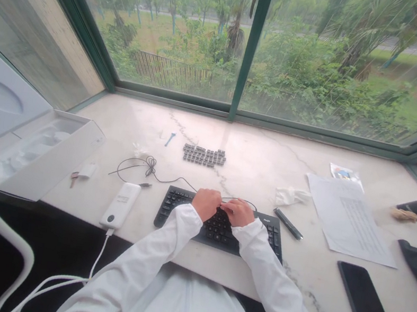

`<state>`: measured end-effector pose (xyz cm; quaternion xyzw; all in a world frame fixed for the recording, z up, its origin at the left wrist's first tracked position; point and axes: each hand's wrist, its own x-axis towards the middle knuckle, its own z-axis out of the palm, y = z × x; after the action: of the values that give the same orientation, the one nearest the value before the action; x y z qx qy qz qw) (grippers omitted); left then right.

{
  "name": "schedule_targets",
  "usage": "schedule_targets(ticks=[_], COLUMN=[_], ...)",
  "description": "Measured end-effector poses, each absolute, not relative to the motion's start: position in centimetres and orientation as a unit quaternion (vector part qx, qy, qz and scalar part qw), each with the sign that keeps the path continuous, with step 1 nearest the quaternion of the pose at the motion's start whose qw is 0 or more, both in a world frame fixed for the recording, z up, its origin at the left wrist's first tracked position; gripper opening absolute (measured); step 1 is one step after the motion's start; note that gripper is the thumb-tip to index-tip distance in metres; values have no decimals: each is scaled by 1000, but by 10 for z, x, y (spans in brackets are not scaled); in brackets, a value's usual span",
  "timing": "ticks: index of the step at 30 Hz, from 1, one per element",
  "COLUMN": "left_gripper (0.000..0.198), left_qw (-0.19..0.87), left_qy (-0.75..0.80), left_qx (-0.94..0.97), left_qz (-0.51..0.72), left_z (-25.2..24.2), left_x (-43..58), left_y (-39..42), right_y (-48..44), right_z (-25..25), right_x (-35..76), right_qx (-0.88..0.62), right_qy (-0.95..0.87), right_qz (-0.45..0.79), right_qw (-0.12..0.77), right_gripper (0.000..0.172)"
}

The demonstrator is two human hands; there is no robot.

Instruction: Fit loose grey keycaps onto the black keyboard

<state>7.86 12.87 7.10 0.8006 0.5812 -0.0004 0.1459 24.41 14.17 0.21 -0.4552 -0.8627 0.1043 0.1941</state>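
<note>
A black keyboard (214, 235) lies near the front edge of the marble counter, its cable running off behind it. Over its upper middle, my left hand (207, 204) is closed, with its fingers curled away from view. My right hand (238, 212) meets it there, thumb and fingers drawn together at the left hand's fingertips. Whatever is between the fingers is too small or hidden to make out. Behind the keyboard, small dark keycaps (203, 156) are laid out in rows. A small blue tool (170, 139) rests to their left.
Left of the keyboard are a white power bank (122, 205) with a cable, a coiled black cord (150, 166) and an open white box (47, 154). To the right lie a black pen (288, 224), crumpled tissue (290, 196), paper sheets (354, 222) and a phone (370, 309).
</note>
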Motion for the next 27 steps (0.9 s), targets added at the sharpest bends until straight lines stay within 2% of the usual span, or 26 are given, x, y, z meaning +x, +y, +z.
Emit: schedule_targets(ticks=[6,13,18,24,27], left_gripper=[21,29,29,35,39], left_qw=[149,144,136,133,118], left_qy=[585,613,680,689,679], left_qx=[797,776,712,705,720], left_qz=[-9,43,109,99,80], left_z=[74,68,58,57,55], left_x=[81,69,59,59,66], left_y=[126,113,89,70,68], right_y=[139,140,125,101,95], right_z=[0,-6,-2,7,6], right_x=[242,247,252,243,238], right_qx=[-459,-455,-459,-470,-486], right_qy=[-863,-856,-847,-845,-837], right_qz=[96,115,50,-3,-13], right_qw=[188,217,265,255,250], right_gripper=[21,16,24,32,29])
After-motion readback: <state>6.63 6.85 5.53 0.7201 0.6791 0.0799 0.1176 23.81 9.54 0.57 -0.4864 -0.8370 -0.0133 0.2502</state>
